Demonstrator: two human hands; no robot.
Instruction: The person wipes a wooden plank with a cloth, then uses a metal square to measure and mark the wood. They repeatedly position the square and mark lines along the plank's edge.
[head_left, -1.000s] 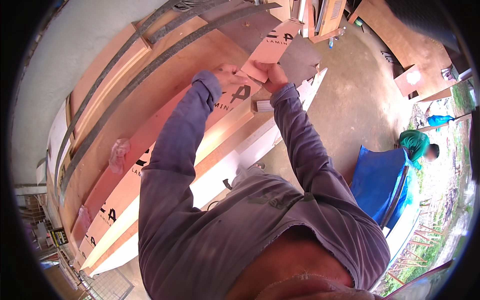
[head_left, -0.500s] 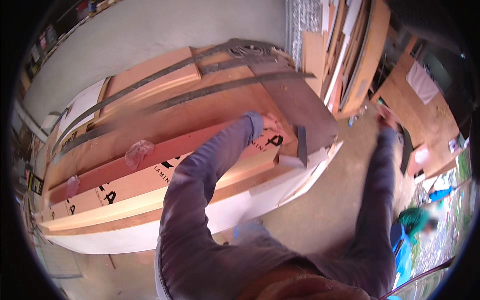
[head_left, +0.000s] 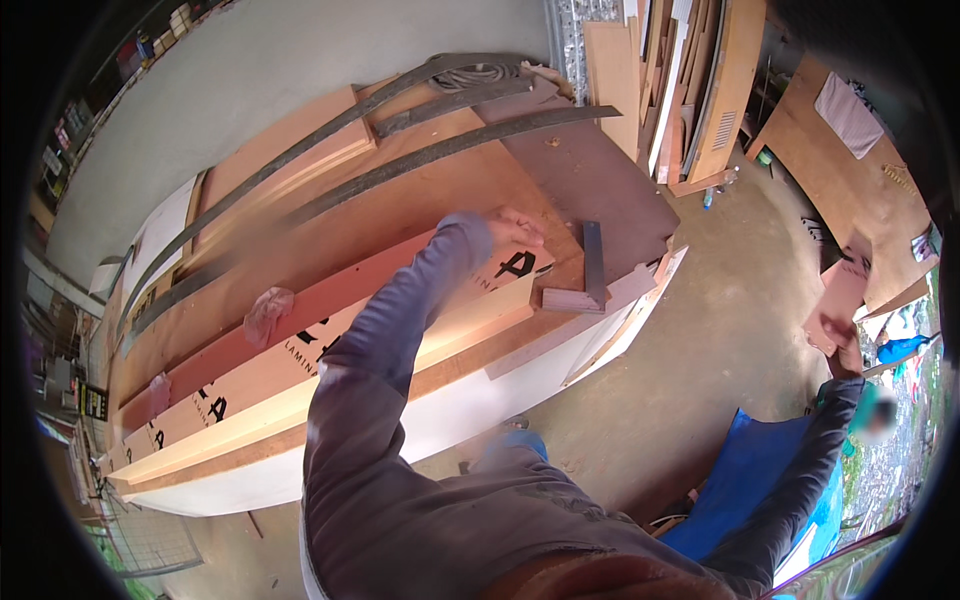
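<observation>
My left hand (head_left: 515, 228) rests near the right end of a long reddish board (head_left: 398, 312) with dark printing, its fingers stretched out over the surface. Beside that end lies a try square with a dark blade (head_left: 593, 255) and a pale wooden stock (head_left: 573, 300). Far out to the right, my right hand (head_left: 838, 345) is closed on the lower end of a short pinkish-brown piece of board (head_left: 843, 292). A pale wooden strip (head_left: 300, 404) runs along the near side of the printed board.
Crumpled clear plastic (head_left: 268, 314) lies on the reddish wood. Long dark strips (head_left: 440, 150) and a coiled cable (head_left: 470, 76) lie across the bench's far side. Upright boards (head_left: 690, 90) lean at the back. A wooden table (head_left: 850, 180), blue sheet (head_left: 745, 480) and another person (head_left: 872, 415) are at right.
My right hand has swung nearer and farther right and now holds the short board piece. My left hand remains on the printed board. The view has shifted, showing more blue sheet.
</observation>
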